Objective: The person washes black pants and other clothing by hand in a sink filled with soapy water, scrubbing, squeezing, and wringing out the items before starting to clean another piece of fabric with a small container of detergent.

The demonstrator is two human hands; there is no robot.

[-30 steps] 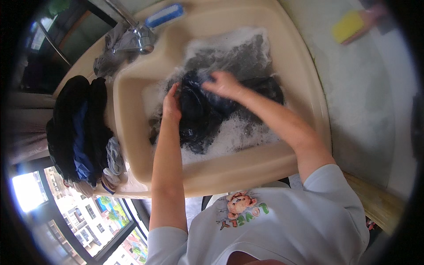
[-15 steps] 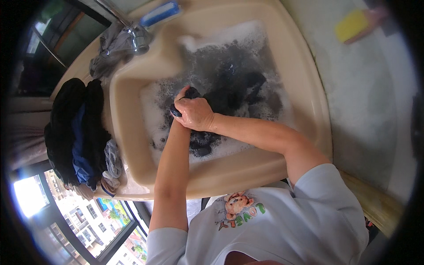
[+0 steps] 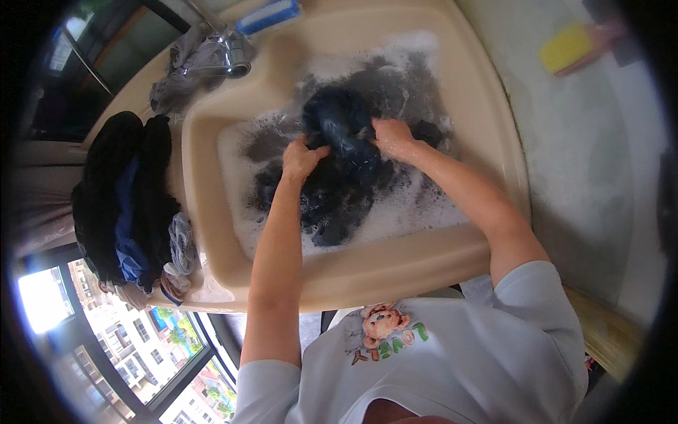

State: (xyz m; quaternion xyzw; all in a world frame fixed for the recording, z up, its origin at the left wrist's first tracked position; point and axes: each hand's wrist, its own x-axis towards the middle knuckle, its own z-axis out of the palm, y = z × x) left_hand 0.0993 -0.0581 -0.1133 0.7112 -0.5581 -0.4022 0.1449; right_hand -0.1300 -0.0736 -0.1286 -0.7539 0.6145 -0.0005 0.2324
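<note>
A dark wet garment (image 3: 342, 131) bulges up out of grey, sudsy water in a beige sink (image 3: 219, 237). At its left edge my left hand (image 3: 302, 157) pinches the cloth between thumb and fingers. My right hand (image 3: 393, 138) grips the same garment on its right side, fingertips partly hidden by the fabric. The two hands are apart with the dark cloth spread between them. More of the dark fabric lies half under the water below the hands, and its outline blurs into the foam.
Black and blue clothes (image 3: 123, 205) are heaped on the sink's left ledge, with small grey items beside them. A chrome faucet (image 3: 236, 60) has a grey cloth (image 3: 180, 74) around it. A blue-and-white brush (image 3: 268, 17) lies on the back rim. A yellow scrubber (image 3: 568, 48) is at upper right.
My hands were clasped together around a bunched part of the dark garment. They have separated, the right moving rightward, and the cloth now spreads and bulges between them.
</note>
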